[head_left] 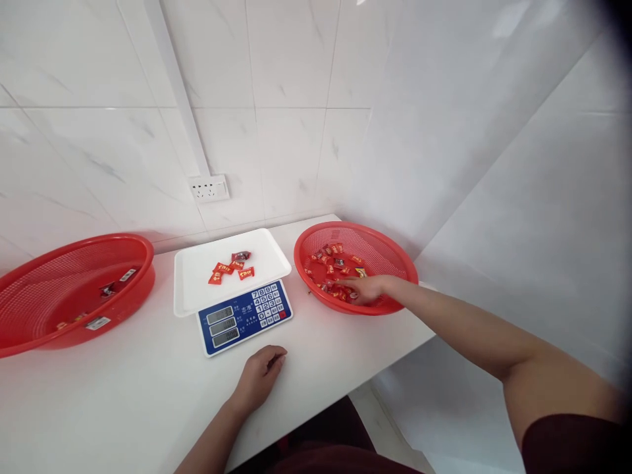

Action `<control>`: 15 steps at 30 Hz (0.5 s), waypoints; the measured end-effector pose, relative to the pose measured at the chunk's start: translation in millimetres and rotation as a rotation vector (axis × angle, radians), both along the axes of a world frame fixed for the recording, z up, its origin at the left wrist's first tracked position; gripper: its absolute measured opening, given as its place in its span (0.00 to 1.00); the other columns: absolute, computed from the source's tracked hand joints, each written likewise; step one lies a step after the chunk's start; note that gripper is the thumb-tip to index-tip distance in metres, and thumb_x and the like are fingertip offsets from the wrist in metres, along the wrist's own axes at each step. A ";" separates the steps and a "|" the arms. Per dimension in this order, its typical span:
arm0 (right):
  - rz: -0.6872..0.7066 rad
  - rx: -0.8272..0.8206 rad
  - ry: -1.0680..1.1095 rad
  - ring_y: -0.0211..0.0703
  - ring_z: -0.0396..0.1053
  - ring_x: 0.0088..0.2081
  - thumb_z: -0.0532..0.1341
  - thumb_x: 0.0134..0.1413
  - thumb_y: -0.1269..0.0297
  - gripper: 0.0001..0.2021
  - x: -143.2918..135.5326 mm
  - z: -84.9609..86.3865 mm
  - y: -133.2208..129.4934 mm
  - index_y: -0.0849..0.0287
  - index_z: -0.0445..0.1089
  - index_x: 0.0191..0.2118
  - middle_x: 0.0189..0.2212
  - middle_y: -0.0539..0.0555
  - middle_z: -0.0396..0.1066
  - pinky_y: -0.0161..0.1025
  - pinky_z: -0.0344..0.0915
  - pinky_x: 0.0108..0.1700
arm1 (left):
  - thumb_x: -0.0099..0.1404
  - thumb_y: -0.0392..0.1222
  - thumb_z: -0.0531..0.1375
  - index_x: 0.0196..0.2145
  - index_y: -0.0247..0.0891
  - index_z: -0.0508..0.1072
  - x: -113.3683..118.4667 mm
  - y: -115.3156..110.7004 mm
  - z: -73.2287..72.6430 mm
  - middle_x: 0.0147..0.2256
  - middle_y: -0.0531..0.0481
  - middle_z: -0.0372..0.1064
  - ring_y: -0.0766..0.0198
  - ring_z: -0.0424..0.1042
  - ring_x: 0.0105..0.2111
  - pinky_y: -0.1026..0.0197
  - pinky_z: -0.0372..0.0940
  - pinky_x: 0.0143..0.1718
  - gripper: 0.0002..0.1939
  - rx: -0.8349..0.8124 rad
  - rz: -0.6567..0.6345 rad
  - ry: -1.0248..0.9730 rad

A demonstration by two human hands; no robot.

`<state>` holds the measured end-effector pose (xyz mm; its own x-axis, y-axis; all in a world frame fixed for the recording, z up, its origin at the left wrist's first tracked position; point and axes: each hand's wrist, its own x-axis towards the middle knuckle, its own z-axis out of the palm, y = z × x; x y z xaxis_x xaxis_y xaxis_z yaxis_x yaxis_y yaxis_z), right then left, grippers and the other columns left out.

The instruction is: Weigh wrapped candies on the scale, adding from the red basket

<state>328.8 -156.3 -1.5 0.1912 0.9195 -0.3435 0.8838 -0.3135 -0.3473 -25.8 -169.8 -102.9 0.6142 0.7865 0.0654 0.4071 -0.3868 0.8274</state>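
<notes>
My right hand [364,289] reaches into the red basket [390,257] on the right, fingers down among red-wrapped candies [330,268]; whether it holds one is hidden. My left hand [261,374] rests on the table in front of the scale [247,316], its fingers curled together, with nothing visible in them. On the scale's white tray [192,283] lie several red-wrapped candies [224,268] and a darker wrapped piece [241,256]. The blue panel with keys and displays faces me.
Another red basket [29,296] stands at the left with a few wrapped pieces [107,289] inside. A wall socket [209,189] sits above the white table [138,395]. Tiled wall runs behind, and a smooth wall closes off the right side.
</notes>
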 end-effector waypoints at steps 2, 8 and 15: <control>0.066 -0.115 -0.008 0.59 0.69 0.46 0.69 0.35 0.66 0.32 -12.1 -6.3 -2.3 0.45 0.68 0.52 0.57 0.56 0.62 0.47 0.65 0.40 | 0.64 0.46 0.51 0.37 0.41 0.74 0.2 -0.5 1.5 0.36 0.49 0.75 0.60 0.73 0.36 0.60 0.68 0.39 0.13 -0.005 -0.005 0.005; 0.060 -0.067 0.058 0.45 0.68 0.32 0.65 0.39 0.74 0.12 -20.0 -4.0 5.5 0.54 0.71 0.33 0.32 0.53 0.69 0.37 0.60 0.30 | 0.63 0.45 0.51 0.38 0.40 0.73 0.4 -2.1 6.2 0.37 0.49 0.75 0.60 0.73 0.37 0.59 0.68 0.40 0.13 -0.021 0.003 0.013; -0.170 0.056 0.369 0.39 0.66 0.29 0.61 0.50 0.62 0.09 -3.5 21.3 10.7 0.54 0.65 0.38 0.32 0.51 0.69 0.33 0.61 0.27 | 0.63 0.45 0.51 0.37 0.41 0.73 0.4 -2.5 8.0 0.37 0.49 0.74 0.60 0.72 0.36 0.59 0.68 0.39 0.13 -0.021 0.000 0.009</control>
<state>325.3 -145.6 19.8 0.2159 0.9046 -0.3675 0.6339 -0.4162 -0.6519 -25.3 -172.4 -94.9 0.6143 0.7879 0.0436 0.4144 -0.3692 0.8318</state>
